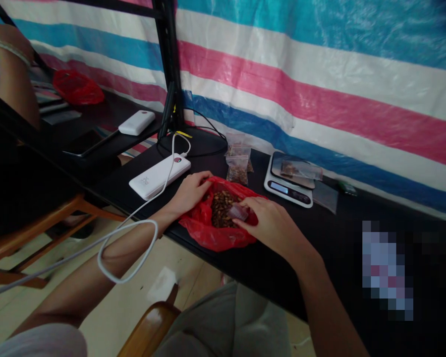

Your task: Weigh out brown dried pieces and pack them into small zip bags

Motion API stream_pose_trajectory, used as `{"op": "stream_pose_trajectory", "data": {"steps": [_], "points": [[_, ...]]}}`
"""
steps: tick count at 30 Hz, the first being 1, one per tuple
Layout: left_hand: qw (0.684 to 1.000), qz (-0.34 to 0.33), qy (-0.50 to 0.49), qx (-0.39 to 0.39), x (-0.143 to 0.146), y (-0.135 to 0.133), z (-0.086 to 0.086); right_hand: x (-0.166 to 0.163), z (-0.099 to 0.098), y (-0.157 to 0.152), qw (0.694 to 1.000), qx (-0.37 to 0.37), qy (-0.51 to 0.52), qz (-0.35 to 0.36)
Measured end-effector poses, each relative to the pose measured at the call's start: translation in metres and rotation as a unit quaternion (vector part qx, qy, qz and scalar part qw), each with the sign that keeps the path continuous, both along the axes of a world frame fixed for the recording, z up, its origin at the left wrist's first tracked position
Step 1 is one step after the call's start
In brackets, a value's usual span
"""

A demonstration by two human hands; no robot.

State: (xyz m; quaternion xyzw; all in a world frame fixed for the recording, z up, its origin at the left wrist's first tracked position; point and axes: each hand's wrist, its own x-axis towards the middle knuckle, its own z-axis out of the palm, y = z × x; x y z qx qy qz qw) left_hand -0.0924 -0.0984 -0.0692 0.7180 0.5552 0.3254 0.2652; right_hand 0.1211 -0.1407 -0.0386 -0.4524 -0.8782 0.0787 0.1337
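A red plastic bag (202, 237) sits wide open at the front edge of the black table, with many small brown seed-like pieces (223, 206) inside. My left hand (194, 193) is closed on the bag's far left rim. Over the bag's right side, my right hand (265, 220) pinches a small clear plastic cup (239, 212), its lower part down among the brown pieces. How full the cup is I cannot make out. Just behind the bag stand several small zip bags (238, 171) with brown contents.
A white digital scale (290, 193) at right carries a zip bag (301, 170); another flat clear bag (325, 196) lies beside it. The white power bank (159, 176) trails a looping cable (128, 221) over my left forearm. At left, another person's arm (17, 84) is near a second red bag (78, 88).
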Motion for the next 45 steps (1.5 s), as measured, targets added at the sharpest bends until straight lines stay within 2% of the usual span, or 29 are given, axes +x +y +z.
{"op": "stream_pose_trajectory", "data": {"steps": [4, 7, 11, 14, 18, 23, 26, 29, 32, 36, 39, 41, 43, 45], "points": [[1.0, -0.004, -0.019, -0.024, 0.0, -0.001, 0.002, -0.007, -0.002, -0.002, 0.999, -0.027, 0.033, 0.025], [0.986, -0.019, -0.137, -0.097, 0.003, -0.002, 0.006, -0.015, -0.004, -0.003, 1.0, -0.011, 0.024, 0.014], [0.941, -0.001, -0.293, -0.166, 0.008, -0.004, 0.012, -0.02, -0.008, -0.001, 1.0, 0.012, 0.02, -0.008], [0.921, 0.005, -0.337, -0.194, 0.008, -0.003, 0.012, -0.021, -0.011, 0.001, 0.999, 0.011, 0.036, -0.023], [0.912, 0.018, -0.351, -0.212, 0.007, -0.002, 0.01, -0.022, -0.015, 0.005, 0.997, -0.01, 0.063, -0.039], [0.924, 0.033, -0.325, -0.199, 0.008, -0.004, 0.013, -0.02, -0.019, 0.012, 0.991, -0.052, 0.115, -0.04], [0.937, 0.025, -0.298, -0.18, 0.005, -0.004, 0.01, -0.018, -0.025, 0.016, 0.977, -0.116, 0.18, -0.021], [0.952, 0.012, -0.259, -0.164, 0.001, 0.0, 0.001, -0.016, -0.032, 0.021, 0.942, -0.199, 0.269, 0.02], [0.957, 0.021, -0.238, -0.162, -0.002, 0.002, -0.003, -0.015, -0.036, 0.024, 0.904, -0.251, 0.344, 0.045], [0.953, 0.095, -0.229, -0.174, 0.0, -0.009, 0.007, -0.014, -0.031, 0.026, 0.851, -0.301, 0.424, 0.068], [0.956, 0.11, -0.224, -0.154, 0.001, -0.016, 0.014, -0.007, -0.022, 0.025, 0.812, -0.324, 0.482, 0.063], [0.973, 0.094, -0.165, -0.13, 0.002, -0.014, 0.014, 0.001, -0.016, 0.025, 0.794, -0.313, 0.519, 0.045], [0.992, 0.071, -0.05, -0.091, 0.004, -0.005, 0.015, 0.013, -0.012, 0.028, 0.781, -0.286, 0.555, 0.026], [0.995, 0.043, 0.077, -0.047, 0.011, 0.006, 0.02, 0.028, -0.007, 0.034, 0.767, -0.251, 0.591, 0.004]]}}
